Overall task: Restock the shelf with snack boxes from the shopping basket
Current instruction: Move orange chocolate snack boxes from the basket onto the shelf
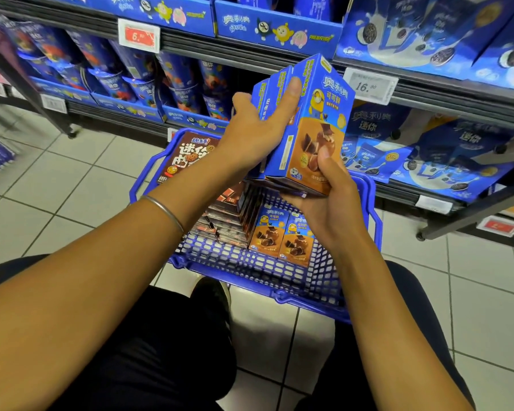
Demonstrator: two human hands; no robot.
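Observation:
I hold a stack of three blue and orange snack boxes [315, 120] upright above the blue shopping basket [279, 280]. My left hand [258, 129] grips the stack from the left side, thumb laid across the box tops. My right hand [330, 200] cups the bottom of the stack, thumb pressed on the front box. Two matching boxes [282, 237] stand in the basket, beside a pile of dark brown boxes [229, 215] and a brown cookie box [187, 155]. The shelf [428, 93] lies just behind the stack.
Blue cookie packs [445, 155] fill the lower right shelf; blue snack cups [125, 75] fill the left shelf. Price tags [370, 86] hang on the shelf rails. The basket rests on a white tiled floor [57, 179] in front of my knees.

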